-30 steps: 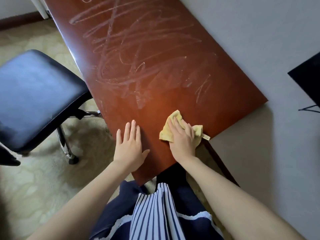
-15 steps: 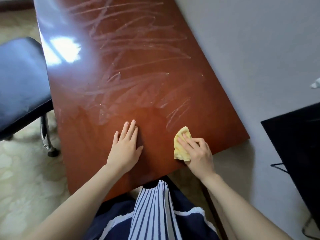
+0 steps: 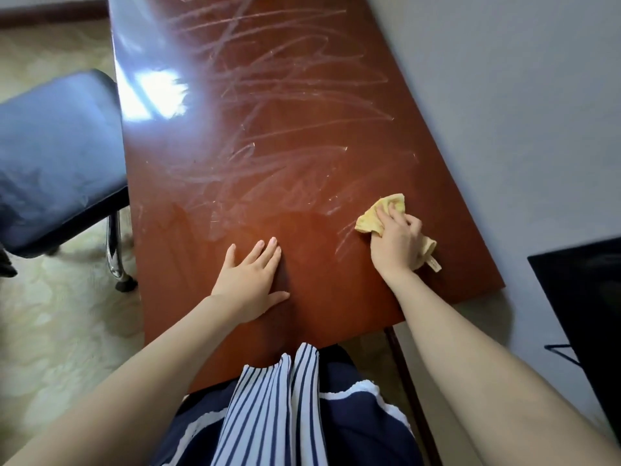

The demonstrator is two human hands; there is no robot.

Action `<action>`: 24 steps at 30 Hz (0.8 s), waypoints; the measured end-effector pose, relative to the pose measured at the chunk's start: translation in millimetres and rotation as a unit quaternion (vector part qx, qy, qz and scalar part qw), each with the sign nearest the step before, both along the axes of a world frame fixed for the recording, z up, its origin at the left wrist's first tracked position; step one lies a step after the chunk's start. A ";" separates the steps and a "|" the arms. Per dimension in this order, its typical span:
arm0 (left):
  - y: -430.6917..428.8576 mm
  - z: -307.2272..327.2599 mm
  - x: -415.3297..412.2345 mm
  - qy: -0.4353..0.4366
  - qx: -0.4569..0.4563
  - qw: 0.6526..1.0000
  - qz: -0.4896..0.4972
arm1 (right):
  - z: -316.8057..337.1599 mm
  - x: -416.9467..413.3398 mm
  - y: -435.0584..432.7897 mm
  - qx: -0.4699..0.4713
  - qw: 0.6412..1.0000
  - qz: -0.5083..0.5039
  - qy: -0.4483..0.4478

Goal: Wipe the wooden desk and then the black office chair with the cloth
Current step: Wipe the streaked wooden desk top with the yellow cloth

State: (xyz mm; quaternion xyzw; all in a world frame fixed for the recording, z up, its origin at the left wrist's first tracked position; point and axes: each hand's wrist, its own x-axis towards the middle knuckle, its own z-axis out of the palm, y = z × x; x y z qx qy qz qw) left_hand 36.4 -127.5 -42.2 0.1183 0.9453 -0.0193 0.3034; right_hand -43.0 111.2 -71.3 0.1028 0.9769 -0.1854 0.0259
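Reddish wood tabletop (image 3: 302,163): the left hand (image 3: 250,280) lies flat on it, fingers straight. To its right, the right hand (image 3: 396,245) clutches the yellow cloth (image 3: 376,218). Streaks smear beyond; the black chair (image 3: 57,156) stands far left.

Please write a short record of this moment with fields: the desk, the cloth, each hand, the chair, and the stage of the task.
desk: reddish wooden top, glossy, with pale streaks over its middle and far part
cloth: yellow, bunched, on the desk near its right edge
right hand: grips the cloth and presses it on the desk
left hand: flat on the desk, fingers straight
chair: black seat left of the desk, no hand on it
stage: wiping the desk; chair not yet begun
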 end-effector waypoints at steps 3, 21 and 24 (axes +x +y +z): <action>-5.5 5.9 -5.5 -0.025 -0.020 0.999 -0.038 | -0.4 14.1 -25.8 -0.001 0.997 0.072 -0.005; -2.2 9.2 -14.4 0.001 -0.090 0.989 -0.120 | 6.8 95.4 28.8 0.050 0.960 0.255 0.102; -3.7 8.8 -13.0 0.009 -0.085 0.990 -0.116 | 11.7 64.7 50.6 0.071 0.980 0.181 0.029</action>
